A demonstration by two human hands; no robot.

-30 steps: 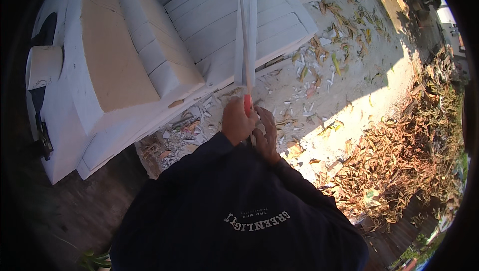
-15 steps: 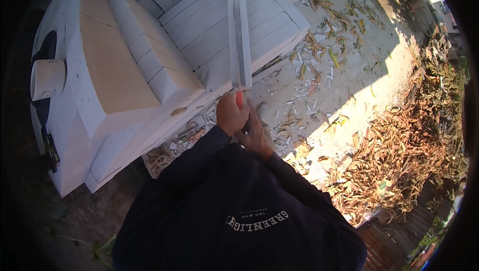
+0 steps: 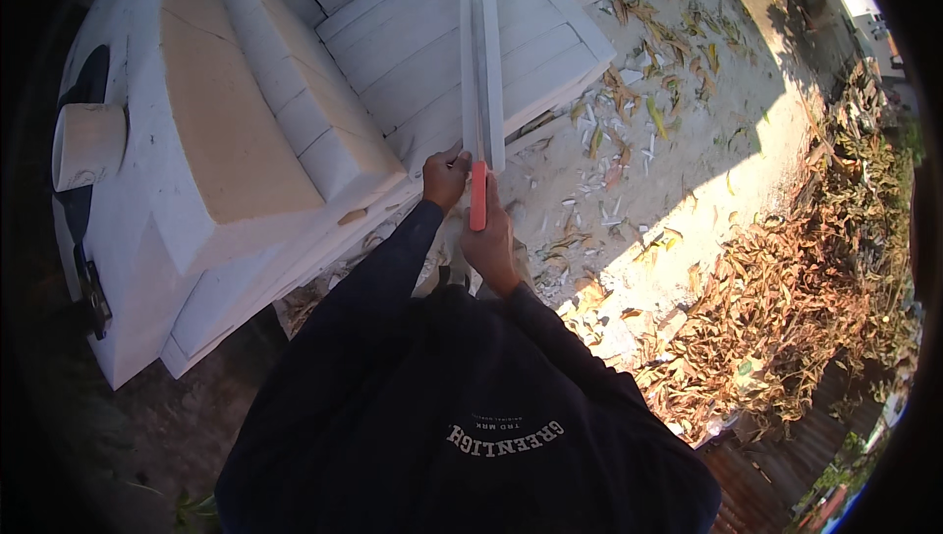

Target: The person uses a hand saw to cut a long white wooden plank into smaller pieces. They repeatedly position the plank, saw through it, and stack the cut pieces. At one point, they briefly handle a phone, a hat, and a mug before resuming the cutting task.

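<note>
In the head view, over a white-painted plank platform (image 3: 413, 53), we record one long, narrow white strip (image 3: 483, 53), flat-sided and straight, reaching from the top edge down toward us. Our left hand (image 3: 446, 178) is curled round its lower end, fingers closed on the wood. Our right hand (image 3: 489, 239) is wrapped about a slim orange-red tool handle (image 3: 478, 196), held upright with its top touching the strip's end; its blade we cannot make out. Pale tan foam blocks (image 3: 221, 131), smooth and rectangular, lie on the left. Sandy ground (image 3: 678, 180) holds white shavings and dry brown leaves (image 3: 805, 288).
</note>
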